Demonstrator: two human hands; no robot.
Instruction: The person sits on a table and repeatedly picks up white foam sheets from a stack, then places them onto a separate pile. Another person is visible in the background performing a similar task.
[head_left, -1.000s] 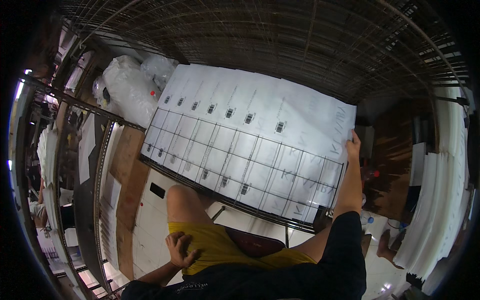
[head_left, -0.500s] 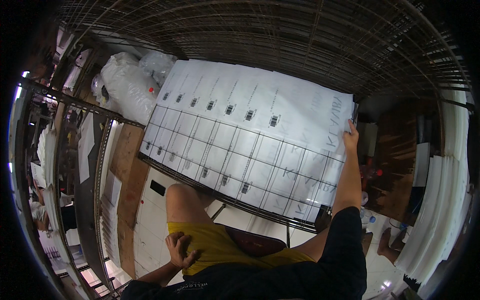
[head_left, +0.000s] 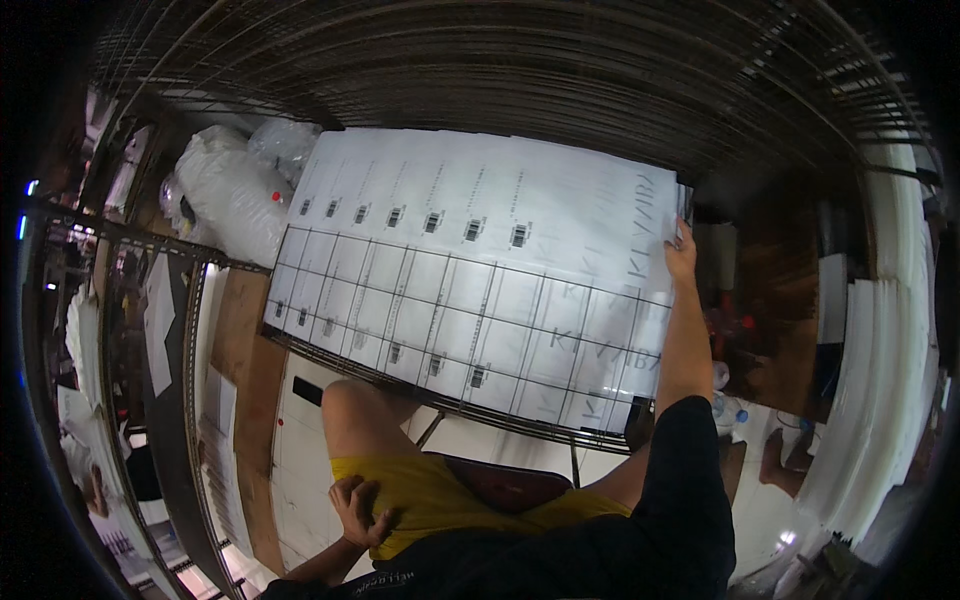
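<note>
White printed sheets [head_left: 590,200] lie overlapped in a staggered row, with small black codes and grey lettering on them. Their near part passes beneath a thin wire grid [head_left: 460,325]. At the right edge of the top sheet is my right hand [head_left: 681,258], its fingertips closed on the border; part of the fingers is hidden. My left hand [head_left: 357,508] rests on my left thigh over the yellow shorts [head_left: 430,490], fingers loosely spread and holding nothing.
A wire rack [head_left: 500,60] spans the far side. Clear plastic bags [head_left: 225,190] sit at the left end of the sheets. Stacked white sheets [head_left: 865,400] stand at the right, near another person's foot [head_left: 780,465]. A dark phone-like object [head_left: 307,390] lies on the tiled floor.
The view has shifted slightly, moving the sheets left in the picture. My right hand stays at their right edge, its fingers now more bent. My left hand remains on my thigh.
</note>
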